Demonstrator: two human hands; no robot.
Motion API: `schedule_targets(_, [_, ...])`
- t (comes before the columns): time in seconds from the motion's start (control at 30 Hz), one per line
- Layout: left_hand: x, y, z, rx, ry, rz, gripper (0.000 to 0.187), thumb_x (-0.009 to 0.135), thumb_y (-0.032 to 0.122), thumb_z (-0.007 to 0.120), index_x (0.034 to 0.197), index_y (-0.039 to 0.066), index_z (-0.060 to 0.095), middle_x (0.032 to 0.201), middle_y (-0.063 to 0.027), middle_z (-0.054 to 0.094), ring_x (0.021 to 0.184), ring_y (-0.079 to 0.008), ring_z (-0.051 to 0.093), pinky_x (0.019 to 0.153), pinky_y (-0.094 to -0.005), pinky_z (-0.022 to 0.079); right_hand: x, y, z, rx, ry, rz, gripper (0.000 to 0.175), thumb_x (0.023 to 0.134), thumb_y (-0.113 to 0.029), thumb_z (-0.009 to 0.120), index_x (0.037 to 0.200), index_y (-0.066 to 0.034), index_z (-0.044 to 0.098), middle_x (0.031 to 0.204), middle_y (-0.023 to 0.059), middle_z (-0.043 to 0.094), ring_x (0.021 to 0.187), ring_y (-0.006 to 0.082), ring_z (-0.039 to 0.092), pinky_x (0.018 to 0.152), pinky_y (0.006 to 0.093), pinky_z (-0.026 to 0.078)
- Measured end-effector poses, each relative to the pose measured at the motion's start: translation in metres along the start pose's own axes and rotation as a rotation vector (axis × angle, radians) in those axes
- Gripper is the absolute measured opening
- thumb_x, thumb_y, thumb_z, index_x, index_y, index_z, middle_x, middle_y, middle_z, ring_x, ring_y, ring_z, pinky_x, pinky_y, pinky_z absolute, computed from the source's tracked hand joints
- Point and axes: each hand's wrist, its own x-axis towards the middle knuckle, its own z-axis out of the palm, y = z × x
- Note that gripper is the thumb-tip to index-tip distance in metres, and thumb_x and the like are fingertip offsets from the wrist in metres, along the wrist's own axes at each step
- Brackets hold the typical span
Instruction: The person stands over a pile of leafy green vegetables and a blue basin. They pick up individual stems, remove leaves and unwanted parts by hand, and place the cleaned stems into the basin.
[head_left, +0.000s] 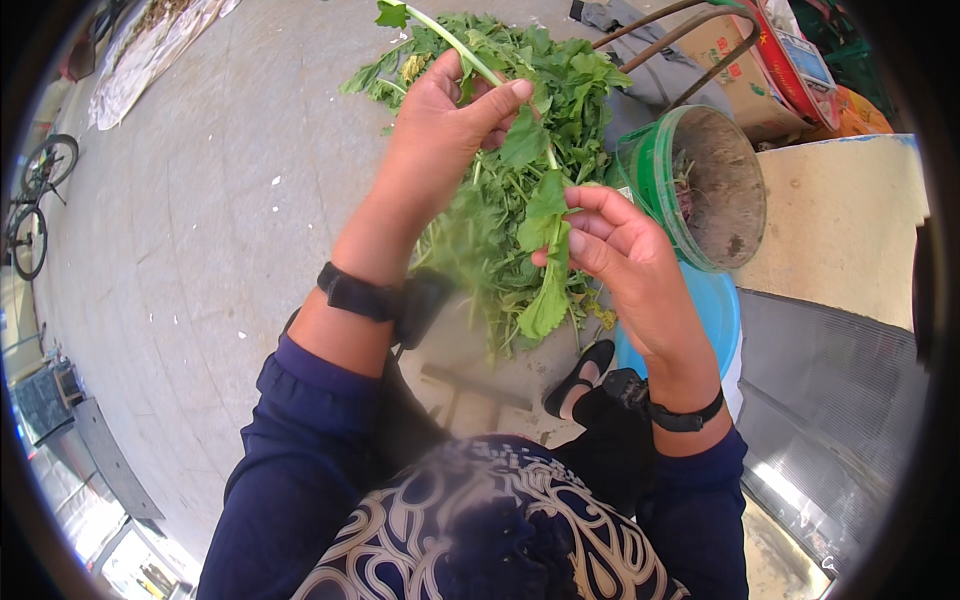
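Note:
My left hand (469, 112) grips a long pale green stalk (450, 37) between thumb and fingers. Leaves grow along the stalk, which slants down to the right. At its lower end my right hand (611, 240) holds a green leaf (551, 285) by thumb and fingers. Beneath both hands a large pile of leafy greens (577, 90) lies on the ground, with a few yellowed leaves in it. A blue plastic basin (724, 315) stands partly behind my right hand and wrist.
A green bucket (720, 187), tilted and dirty inside, holds some plant scraps. Behind it are a rusty metal handle (660, 45) and a cardboard box (735, 67). A corrugated panel (825, 397) lies at the right. At the far left stands a bicycle (37, 195).

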Motion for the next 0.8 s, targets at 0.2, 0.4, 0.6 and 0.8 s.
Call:
schedule_targets(0.2, [-0.002, 0.005, 0.002, 0.030, -0.076, -0.014, 0.025, 0.088, 0.020, 0.077, 0.101, 0.006, 0.060, 0.080, -0.0009, 0.064, 0.068, -0.0087, 0.061, 0.061, -0.0229, 0.050, 0.010, 0.005, 0.003, 0.306, 0.066, 0.084, 0.031, 0.100, -0.019, 0.059, 0.124, -0.0005, 0.055, 0.109, 0.0097, 0.066, 0.095, 0.0168, 0.066, 0.075, 0.0292, 0.056])
schedule_targets(0.4, [-0.002, 0.003, 0.000, 0.040, -0.169, -0.111, 0.026, 0.088, 0.020, 0.077, 0.098, 0.005, 0.059, 0.080, -0.0014, 0.063, 0.070, -0.0093, 0.061, 0.062, -0.0247, 0.052, 0.013, 0.010, -0.002, 0.410, -0.002, 0.176, 0.030, 0.100, -0.020, 0.059, 0.123, -0.0008, 0.055, 0.102, 0.0093, 0.064, 0.078, 0.0149, 0.062, 0.055, 0.0256, 0.049])
schedule_targets(0.6, [0.000, 0.006, -0.012, -0.127, -0.122, -0.203, 0.028, 0.089, 0.019, 0.076, 0.098, 0.004, 0.055, 0.078, -0.0038, 0.061, 0.059, -0.0125, 0.062, 0.052, -0.0258, 0.052, 0.001, 0.012, 0.002, 0.372, -0.033, 0.196, 0.028, 0.098, -0.016, 0.062, 0.120, 0.0006, 0.057, 0.105, 0.0112, 0.066, 0.077, 0.0161, 0.063, 0.062, 0.0273, 0.050])
schedule_targets(0.8, [0.001, 0.010, -0.019, -0.232, -0.120, -0.121, 0.027, 0.091, 0.015, 0.073, 0.102, 0.003, 0.052, 0.079, -0.0063, 0.061, 0.058, -0.0177, 0.065, 0.050, -0.0256, 0.054, -0.014, 0.007, 0.017, 0.269, 0.005, 0.139, 0.033, 0.097, -0.015, 0.063, 0.125, 0.0009, 0.053, 0.102, 0.0109, 0.065, 0.075, 0.0149, 0.061, 0.062, 0.0252, 0.048])
